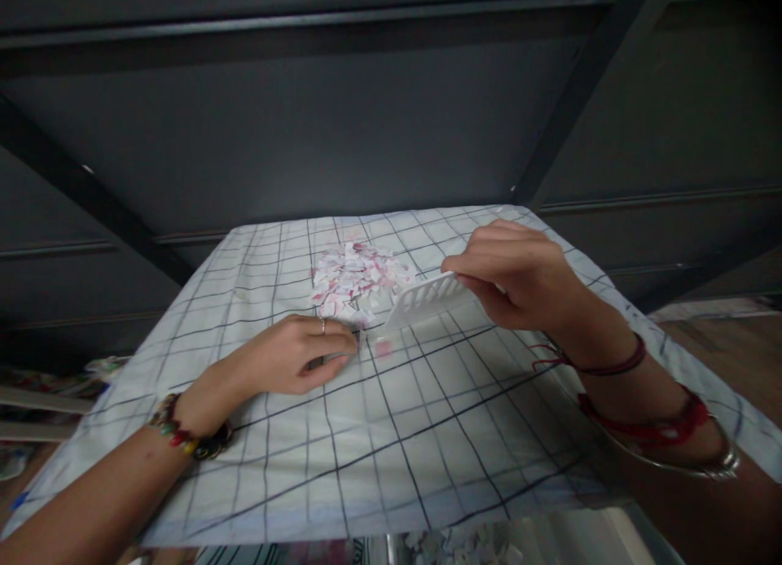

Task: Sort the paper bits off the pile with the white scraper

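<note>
My right hand grips the upper edge of a white slotted plastic piece, thumb below and fingers on top. The piece tilts, with its lower left edge near the cloth beside a pile of paper scraps. The small torn scraps are white and pink. On the near side of the pile rests my left hand, fingers curled and fingertips drawn toward the thumb. A pale bit lies at its fingertips; whether they hold it is unclear. A loose pink scrap lies between the hands.
A white checked cloth covers the table. Behind it rises a dark panelled wall with metal bars. Below the table's front edge, a container holds more scraps. Shelving with items stands at the lower left.
</note>
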Available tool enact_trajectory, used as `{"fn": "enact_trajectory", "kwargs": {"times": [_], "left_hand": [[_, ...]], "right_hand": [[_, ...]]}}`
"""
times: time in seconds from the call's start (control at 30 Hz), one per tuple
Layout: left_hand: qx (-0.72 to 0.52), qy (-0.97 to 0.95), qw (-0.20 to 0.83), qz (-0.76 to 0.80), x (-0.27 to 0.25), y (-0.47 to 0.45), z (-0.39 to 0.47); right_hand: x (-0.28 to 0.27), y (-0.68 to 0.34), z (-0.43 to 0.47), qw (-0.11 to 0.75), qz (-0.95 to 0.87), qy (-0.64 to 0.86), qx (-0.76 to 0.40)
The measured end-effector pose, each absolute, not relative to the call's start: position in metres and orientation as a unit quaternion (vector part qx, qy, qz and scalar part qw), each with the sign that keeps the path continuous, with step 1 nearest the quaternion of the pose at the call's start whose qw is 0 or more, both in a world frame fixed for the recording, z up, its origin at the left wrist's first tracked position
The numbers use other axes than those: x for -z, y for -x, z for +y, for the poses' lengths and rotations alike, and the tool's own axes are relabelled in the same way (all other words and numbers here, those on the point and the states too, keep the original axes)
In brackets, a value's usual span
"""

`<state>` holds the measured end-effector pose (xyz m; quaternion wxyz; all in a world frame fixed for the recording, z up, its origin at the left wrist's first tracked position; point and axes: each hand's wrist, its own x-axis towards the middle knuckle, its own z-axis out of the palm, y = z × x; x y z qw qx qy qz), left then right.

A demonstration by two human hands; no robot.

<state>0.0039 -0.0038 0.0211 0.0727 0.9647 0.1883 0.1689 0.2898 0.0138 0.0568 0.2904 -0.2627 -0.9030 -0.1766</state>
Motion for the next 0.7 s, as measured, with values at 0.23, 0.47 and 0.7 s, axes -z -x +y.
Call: {"fn": "enact_trajectory", "kwargs": {"times": [0.23,0.47,0.7], "left_hand": [[-0.17,-0.964,0.073,0.19,-0.0191,-0.0022,-0.0039],[-0.165,-0.966,0.064,0.19,-0.0197,-0.003,-0.0047],[-0.141,-0.969,0.05,0.196,-0.0195,-0.0031,-0.005]], "right_hand": [[-0.0588,-0.2895,0.0111,0.303,-0.902,0.262,0.16],[-0.0569,-0.2916,0.014,0.297,-0.9,0.267,0.175],[-0.0573,-0.2945,0.0135,0.298,-0.905,0.266,0.149]]}}
